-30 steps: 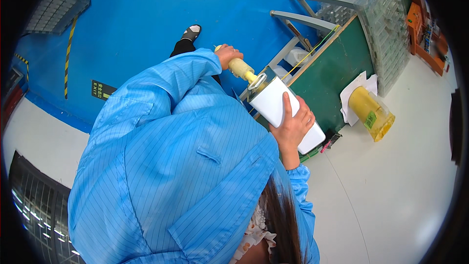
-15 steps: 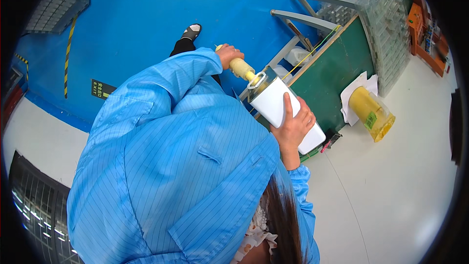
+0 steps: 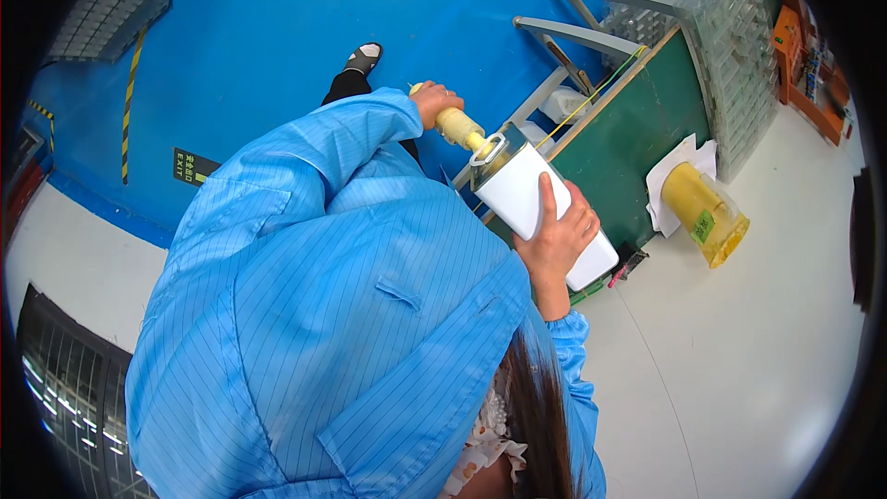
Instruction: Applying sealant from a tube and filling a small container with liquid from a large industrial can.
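Left hand (image 3: 432, 102) grips a yellow cylindrical handle (image 3: 459, 126) entering the white rectangular container (image 3: 540, 208) clasped by the right hand (image 3: 557, 236); work underway, unfinished.

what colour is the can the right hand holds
White, with a metal rim at the top; the can shows best in the head view, under the right hand.

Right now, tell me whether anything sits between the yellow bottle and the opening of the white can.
Nothing visible does. The yellow bottle, gripped by the left hand, points its tip straight at the top opening of the white can, which the right hand holds by its side.
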`<act>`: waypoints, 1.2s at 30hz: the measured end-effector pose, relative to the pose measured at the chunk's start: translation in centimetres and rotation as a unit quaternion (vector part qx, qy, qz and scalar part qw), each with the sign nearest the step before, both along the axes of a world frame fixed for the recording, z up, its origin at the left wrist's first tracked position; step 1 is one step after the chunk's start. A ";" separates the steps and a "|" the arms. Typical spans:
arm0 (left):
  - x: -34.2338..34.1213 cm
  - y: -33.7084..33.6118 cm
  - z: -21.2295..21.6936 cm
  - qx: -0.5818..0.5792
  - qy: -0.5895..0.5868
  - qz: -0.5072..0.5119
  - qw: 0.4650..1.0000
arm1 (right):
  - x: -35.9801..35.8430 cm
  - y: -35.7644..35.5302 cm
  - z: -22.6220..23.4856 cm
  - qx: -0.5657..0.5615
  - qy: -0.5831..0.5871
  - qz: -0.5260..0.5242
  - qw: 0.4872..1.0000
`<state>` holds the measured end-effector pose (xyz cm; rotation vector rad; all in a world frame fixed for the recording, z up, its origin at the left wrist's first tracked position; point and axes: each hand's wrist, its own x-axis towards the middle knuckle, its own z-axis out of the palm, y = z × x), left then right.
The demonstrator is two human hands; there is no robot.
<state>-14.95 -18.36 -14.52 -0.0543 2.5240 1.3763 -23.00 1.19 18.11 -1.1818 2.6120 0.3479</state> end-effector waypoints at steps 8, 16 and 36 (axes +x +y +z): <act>0.2 0.1 -0.4 0.019 -0.001 0.000 1.000 | 0.0 0.0 0.0 0.004 0.003 0.000 1.000; 0.1 0.6 -0.4 0.029 -0.013 0.006 0.999 | 0.1 -0.4 0.2 0.008 0.017 0.016 1.000; 0.2 0.8 -1.0 0.081 0.028 0.020 0.996 | 0.0 -0.2 0.1 0.006 0.013 0.013 1.000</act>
